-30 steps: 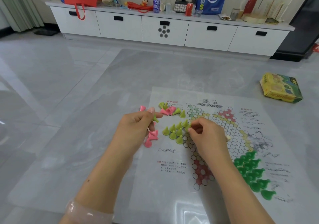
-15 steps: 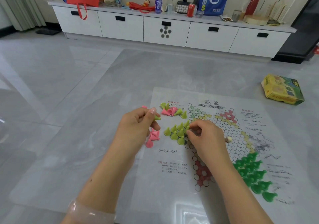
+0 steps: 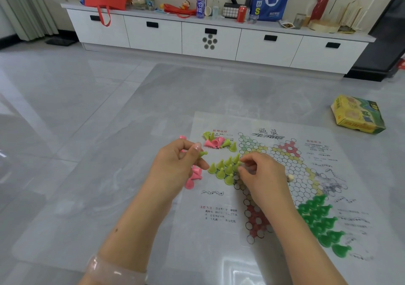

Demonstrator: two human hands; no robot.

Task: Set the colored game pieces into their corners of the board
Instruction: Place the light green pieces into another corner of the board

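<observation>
She is filling the yellow-green corner of the board (image 3: 274,197), the printed sheet spread flat on the floor. That is the step in hand, I would say, and it looks a good way along. A cluster of yellow-green pieces (image 3: 225,168) stands upright on the left point of the board's star. Her right hand (image 3: 260,175) is down at the right edge of that cluster, fingers curled in and the tips drawn together over the nearest piece. Whether she is truly pinching it or only steadying it I cannot tell; the fingers hide the contact.

Her left hand (image 3: 177,164) hovers just off the board's left edge, thumb and fingers closed on a single yellow-green piece (image 3: 203,153), its tip poking out toward the cluster.

The dark green pieces (image 3: 320,221) already crowd the board's lower right point. A mixed heap of pink and yellow-green pieces (image 3: 219,142) lies tumbled at the upper left of the board, and more pink pieces (image 3: 194,175) lie just past its left edge, under her left hand.

Next, I judge, the held piece goes to an open circle beside the cluster, set down gently so the neighbours do not topple. After that the heap needs sorting, and the pink ones want their own red corner.
</observation>
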